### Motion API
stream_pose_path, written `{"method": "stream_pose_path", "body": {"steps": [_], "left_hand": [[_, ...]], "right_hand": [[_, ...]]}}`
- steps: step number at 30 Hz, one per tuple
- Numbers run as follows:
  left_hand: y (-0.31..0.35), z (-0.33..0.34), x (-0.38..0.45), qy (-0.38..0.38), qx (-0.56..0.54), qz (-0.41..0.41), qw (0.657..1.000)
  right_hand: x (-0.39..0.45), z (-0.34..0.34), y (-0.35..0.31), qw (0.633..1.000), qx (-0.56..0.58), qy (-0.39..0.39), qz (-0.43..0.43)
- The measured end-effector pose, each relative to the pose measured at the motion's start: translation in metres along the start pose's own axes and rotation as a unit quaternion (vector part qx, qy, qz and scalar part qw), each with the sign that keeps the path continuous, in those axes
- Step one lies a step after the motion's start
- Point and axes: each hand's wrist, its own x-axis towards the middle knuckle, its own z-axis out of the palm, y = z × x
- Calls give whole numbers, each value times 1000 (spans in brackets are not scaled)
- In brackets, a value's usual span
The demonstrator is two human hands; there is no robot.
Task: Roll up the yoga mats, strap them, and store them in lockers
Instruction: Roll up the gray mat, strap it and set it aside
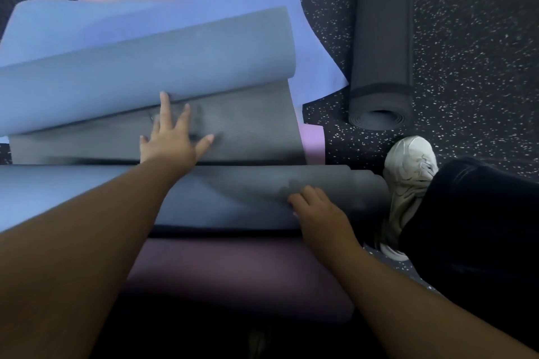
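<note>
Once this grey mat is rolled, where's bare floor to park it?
Bare speckled floor lies right of the rolled black mat, and a smaller patch sits between that roll and the white sneaker. Left is crowded: overlapping blue mats, grey mat, both hands.

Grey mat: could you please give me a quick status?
Left hand flat on grey mat. Right hand on its roll. Black mat already rolled.

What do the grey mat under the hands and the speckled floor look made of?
Grey mat: likely flexible foam or rubber, matte; it curls in soft rolls without creasing. Speckled floor: probably rubber gym flooring, dark with pale flecks, no shine.
</note>
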Motion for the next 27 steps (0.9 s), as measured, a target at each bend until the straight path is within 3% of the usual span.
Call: {"method": "stream_pose_path", "body": {"steps": [5, 11, 16, 20, 22, 27], "left_hand": [[11, -13, 15, 17, -84, 31, 996], [-1, -25, 25, -1, -116, 44, 992], [-6, -29, 35, 13, -52, 9, 999], [5, -36, 48, -11, -2, -77, 997], [7, -36, 57, -32, -39, -76, 996], [4, -53, 75, 4, -51, -39, 998]], "right_hand": [[20, -4, 5, 996, 61, 35, 47], [38, -16, 6, 992, 47, -97, 67], [56, -18, 7, 990, -14, -119, 74], [56, -9, 10, 995, -50, -50, 63], [52, -5, 11, 996, -61, -18, 68], [50, -1, 7, 995, -32, 50, 75]]}}
